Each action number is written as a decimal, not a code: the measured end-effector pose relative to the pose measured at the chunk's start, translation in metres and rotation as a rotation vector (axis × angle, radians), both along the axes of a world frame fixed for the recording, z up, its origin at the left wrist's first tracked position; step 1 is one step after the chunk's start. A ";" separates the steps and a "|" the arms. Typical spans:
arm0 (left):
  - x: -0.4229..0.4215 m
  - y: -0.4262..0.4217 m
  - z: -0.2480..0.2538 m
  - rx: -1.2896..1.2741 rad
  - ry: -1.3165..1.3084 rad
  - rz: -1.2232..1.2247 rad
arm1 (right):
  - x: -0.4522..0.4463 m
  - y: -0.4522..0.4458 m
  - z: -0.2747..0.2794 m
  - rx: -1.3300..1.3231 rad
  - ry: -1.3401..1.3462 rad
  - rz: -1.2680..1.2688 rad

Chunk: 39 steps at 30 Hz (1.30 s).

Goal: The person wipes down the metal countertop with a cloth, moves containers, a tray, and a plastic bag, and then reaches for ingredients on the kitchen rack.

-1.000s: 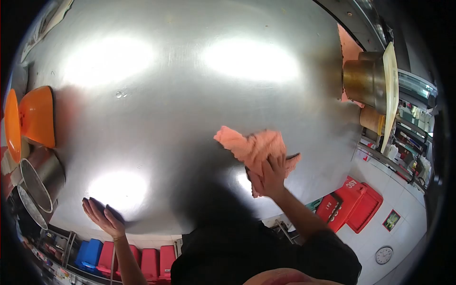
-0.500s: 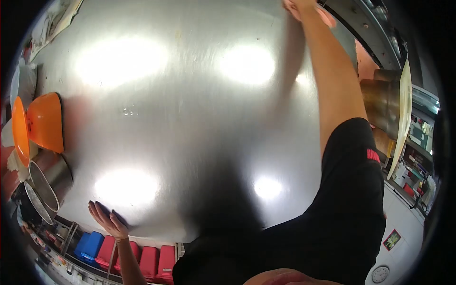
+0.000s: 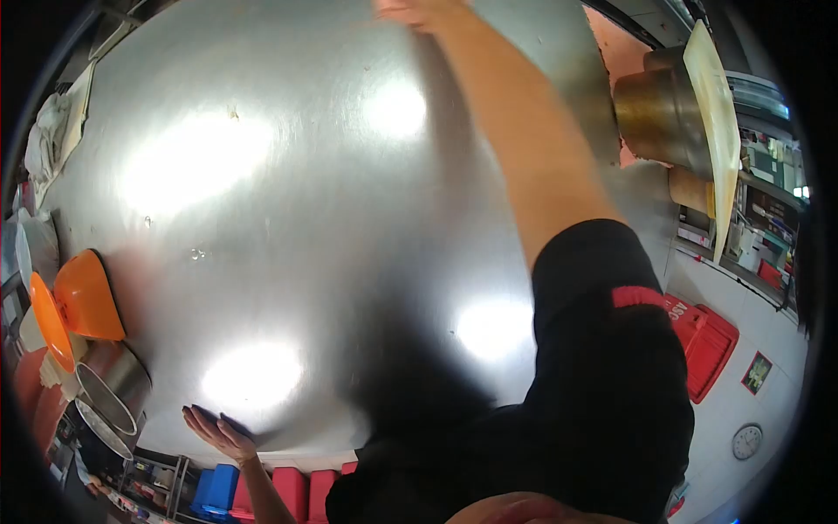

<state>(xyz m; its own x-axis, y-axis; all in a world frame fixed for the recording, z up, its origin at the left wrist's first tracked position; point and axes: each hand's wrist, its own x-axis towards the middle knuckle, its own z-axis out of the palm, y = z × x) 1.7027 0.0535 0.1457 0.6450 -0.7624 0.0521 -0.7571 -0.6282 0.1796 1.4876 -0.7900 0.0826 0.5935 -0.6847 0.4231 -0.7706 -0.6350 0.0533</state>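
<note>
A large metal table [image 3: 288, 201] with bright reflections fills the middle of the view. My left hand [image 3: 223, 437] rests near its front edge at the lower left, fingers stretched out and holding nothing. At the top edge of the view is my right hand [image 3: 419, 12], at the end of my outstretched arm. It is smeared and partly cut off, so its fingers and anything under them cannot be made out. The orange cloth is not clearly visible.
Left side: orange containers [image 3: 90, 297], metal pots [image 3: 122, 375] and a plastic bag [image 3: 42, 240]. Right: a brassy pot [image 3: 661, 113] by a pale board [image 3: 717, 131], with pink cloth [image 3: 615, 52] beneath. Red bins [image 3: 291, 491] and blue bins [image 3: 216, 489] stand beyond the near edge.
My right hand went from the near right, with the orange cloth, to the far side, then left along the top. My left hand stays on the table while the view has shifted.
</note>
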 end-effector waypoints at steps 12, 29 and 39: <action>0.010 0.009 -0.009 -0.059 -0.098 -0.136 | -0.314 0.255 0.031 0.056 -0.093 -0.590; 0.006 0.007 -0.002 -0.076 0.031 0.006 | -0.547 0.367 -0.005 0.432 -0.749 -1.129; 0.010 0.005 0.004 -0.039 0.013 -0.018 | -0.083 0.431 0.055 0.724 0.001 0.347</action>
